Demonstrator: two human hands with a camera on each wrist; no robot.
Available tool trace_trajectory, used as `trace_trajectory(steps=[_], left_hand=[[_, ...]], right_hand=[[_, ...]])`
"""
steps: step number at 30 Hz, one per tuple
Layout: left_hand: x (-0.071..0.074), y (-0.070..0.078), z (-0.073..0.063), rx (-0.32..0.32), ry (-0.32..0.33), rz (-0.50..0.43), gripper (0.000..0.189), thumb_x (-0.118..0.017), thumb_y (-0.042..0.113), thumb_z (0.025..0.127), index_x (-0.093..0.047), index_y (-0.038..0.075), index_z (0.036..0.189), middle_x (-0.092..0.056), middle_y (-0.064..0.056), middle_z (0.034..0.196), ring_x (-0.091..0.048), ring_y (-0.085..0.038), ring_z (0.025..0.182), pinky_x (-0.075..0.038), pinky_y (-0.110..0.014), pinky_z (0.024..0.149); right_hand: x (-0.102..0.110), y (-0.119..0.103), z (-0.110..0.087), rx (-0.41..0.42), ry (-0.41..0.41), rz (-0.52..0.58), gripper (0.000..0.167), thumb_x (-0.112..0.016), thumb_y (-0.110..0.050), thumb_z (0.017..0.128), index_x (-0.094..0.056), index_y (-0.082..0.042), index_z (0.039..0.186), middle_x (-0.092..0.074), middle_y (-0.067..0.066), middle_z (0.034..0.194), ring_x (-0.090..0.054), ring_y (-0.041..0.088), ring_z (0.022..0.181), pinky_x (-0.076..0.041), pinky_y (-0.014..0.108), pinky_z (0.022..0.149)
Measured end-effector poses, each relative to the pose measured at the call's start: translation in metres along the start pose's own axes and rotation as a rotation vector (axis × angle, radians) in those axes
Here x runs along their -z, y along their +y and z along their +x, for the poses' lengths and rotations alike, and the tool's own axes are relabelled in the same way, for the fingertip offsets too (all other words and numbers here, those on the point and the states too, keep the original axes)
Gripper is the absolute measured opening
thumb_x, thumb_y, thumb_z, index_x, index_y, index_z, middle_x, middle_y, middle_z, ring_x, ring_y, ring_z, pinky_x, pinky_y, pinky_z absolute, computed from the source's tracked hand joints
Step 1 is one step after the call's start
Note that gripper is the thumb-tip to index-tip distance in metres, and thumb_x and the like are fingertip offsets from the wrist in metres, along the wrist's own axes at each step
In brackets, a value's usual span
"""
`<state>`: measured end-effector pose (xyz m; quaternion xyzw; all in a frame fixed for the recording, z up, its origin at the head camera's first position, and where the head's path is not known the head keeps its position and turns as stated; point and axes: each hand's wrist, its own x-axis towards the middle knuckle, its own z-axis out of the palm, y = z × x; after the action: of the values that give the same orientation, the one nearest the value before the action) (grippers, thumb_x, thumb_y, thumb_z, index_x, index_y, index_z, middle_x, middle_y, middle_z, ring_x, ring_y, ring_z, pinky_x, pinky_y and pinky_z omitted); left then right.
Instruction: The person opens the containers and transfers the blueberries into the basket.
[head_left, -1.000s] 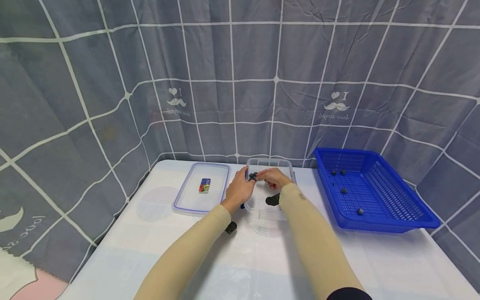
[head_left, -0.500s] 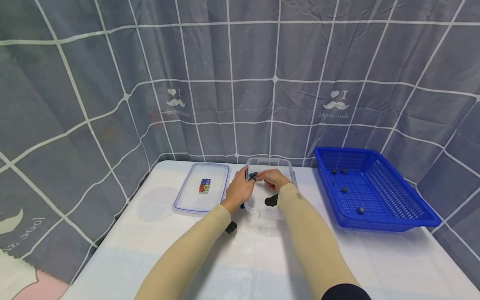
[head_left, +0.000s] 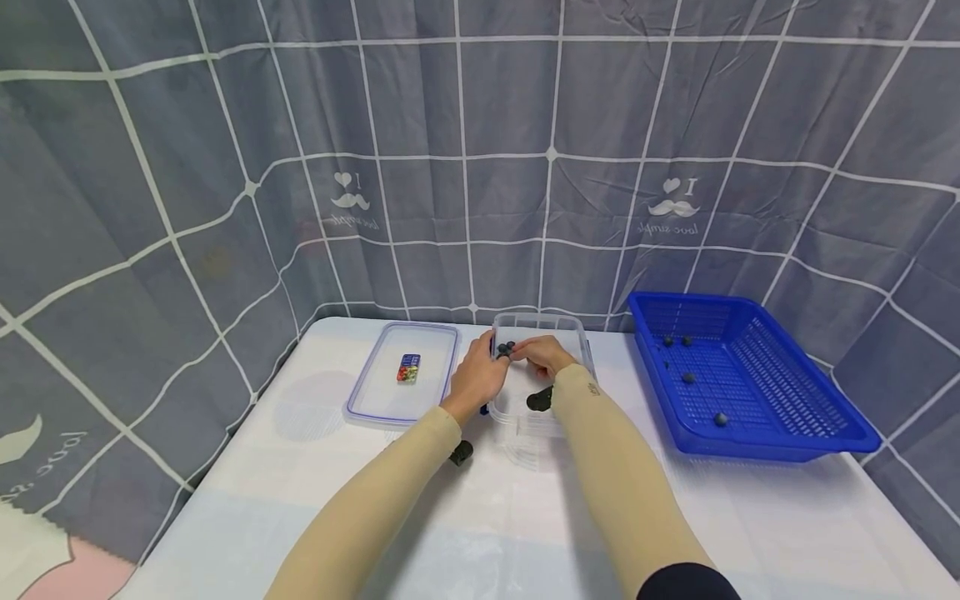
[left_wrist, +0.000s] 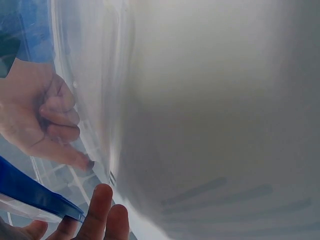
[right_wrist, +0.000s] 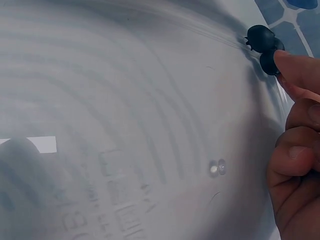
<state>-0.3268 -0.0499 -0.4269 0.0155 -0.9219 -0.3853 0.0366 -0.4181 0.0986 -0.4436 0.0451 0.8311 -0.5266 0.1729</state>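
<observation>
A clear plastic container [head_left: 590, 363] with a blue latch [left_wrist: 42, 192] stands in front of me at the back of the table. My left hand [head_left: 477, 381] grips its left side, its fingers outside the wall in the left wrist view. My right hand [head_left: 547, 353] reaches inside. Its thumb and forefinger pinch a blueberry [right_wrist: 269, 62] in the right wrist view. Another blueberry [right_wrist: 260, 38] sits right against it, at the container's far left corner. A few dark blueberries [head_left: 505, 349] cluster there between both hands in the head view.
To the left lies the container's clear lid [head_left: 372, 386] with a blue seal and a fruit-picture label [head_left: 408, 368]. At the right stands a blue plastic basket [head_left: 780, 446] with several blueberries [head_left: 720, 419]. A grey checked curtain [head_left: 510, 200] hangs behind the table [head_left: 480, 533].
My right wrist has shifted slightly left, while its fingers stay at the blueberries. The left hand keeps its place on the container.
</observation>
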Motion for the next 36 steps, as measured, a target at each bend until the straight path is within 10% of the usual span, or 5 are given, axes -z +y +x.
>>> trace_trajectory(steps=[36], left_hand=[[0.0007,0.0004,-0.0007,0.014,-0.004,-0.011,0.064,-0.049,0.041,0.101,-0.03,0.022,0.16,-0.042,-0.006,0.156,-0.052,-0.035,0.133,-0.043,-0.056,0.106]], right_hand=[[0.0014,-0.0047,-0.0004,0.021,0.001,-0.097,0.029,-0.073,-0.017,0.091,-0.075,-0.008,0.119,-0.033,-0.008,0.049,-0.027,0.008,0.045,-0.027,0.024,0.046]])
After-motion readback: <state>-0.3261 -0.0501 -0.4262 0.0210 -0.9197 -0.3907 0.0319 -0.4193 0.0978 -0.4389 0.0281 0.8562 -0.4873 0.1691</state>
